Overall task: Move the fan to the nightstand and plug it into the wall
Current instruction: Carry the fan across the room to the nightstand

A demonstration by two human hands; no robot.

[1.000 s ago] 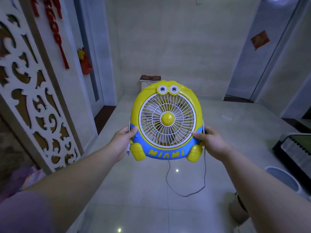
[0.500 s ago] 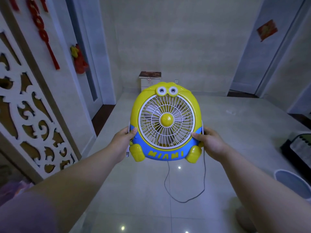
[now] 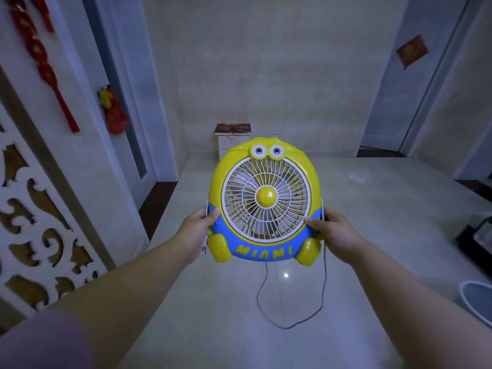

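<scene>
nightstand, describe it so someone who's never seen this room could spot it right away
Look to the pale far wall straight ahead, between the doorways on either side. At its foot, on the shiny tiled floor, stands the nightstand, just above the yellow fan held in both hands. It is a small white cabinet with a dark reddish-brown top, the only furniture against that wall.

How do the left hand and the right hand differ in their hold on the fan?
The left hand grips the fan at its left edge, with the plug hanging beside it; the right hand has none. The right hand's thumb reaches the white grille; the left hand's thumb stays on the blue part. The cord hangs by the right hand. Both clasp the fan's lower sides.
</scene>
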